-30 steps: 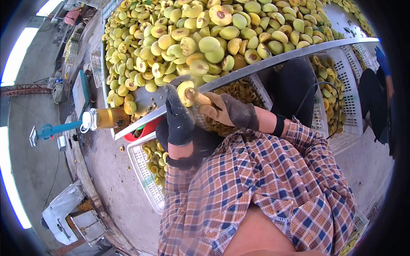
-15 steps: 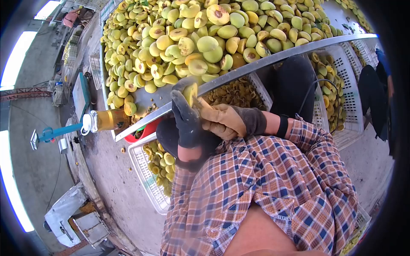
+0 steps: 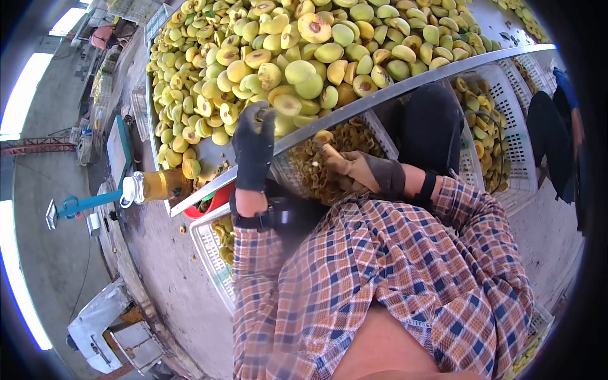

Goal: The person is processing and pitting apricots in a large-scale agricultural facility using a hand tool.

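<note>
My left hand, in a dark glove, is raised at the metal rim of the table. Its fingers are curved and spread, with nothing between them, close to the heap of halved yellow-green peaches. My right hand, in a tan glove with a dark cuff, is closed around a short wooden-handled tool. A small round yellow-brown piece shows at the tool's tip. Below it stands a crate of brown-yellow scraps, partly covered by my right hand.
The metal table rim runs diagonally in front of me. White crates of peach halves stand at right and left. A red basin sits under the table corner, near a jar of amber liquid. Another person is far left.
My left hand has let go of the peach half and moved up and left toward the heap. My right hand has drawn away to the right with the tool, over the scrap crate.
</note>
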Action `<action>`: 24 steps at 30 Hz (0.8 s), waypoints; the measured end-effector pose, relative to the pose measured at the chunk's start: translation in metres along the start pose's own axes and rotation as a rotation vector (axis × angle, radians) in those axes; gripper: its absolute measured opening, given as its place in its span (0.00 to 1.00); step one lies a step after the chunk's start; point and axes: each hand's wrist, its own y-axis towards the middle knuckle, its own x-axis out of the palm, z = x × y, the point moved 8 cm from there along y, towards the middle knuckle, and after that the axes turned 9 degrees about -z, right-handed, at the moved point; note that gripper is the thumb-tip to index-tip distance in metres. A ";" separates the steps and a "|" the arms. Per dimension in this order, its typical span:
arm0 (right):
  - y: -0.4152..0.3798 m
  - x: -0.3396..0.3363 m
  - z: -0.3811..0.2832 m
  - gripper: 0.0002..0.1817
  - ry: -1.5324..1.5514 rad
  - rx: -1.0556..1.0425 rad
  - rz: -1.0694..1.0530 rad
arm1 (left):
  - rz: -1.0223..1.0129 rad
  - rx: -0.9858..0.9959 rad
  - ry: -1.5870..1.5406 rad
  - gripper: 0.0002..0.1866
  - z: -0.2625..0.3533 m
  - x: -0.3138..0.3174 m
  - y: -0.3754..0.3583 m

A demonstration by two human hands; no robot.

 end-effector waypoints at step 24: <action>-0.003 0.030 -0.093 0.18 -0.490 -0.387 0.289 | -0.105 -0.230 -0.745 0.17 0.046 0.014 -0.034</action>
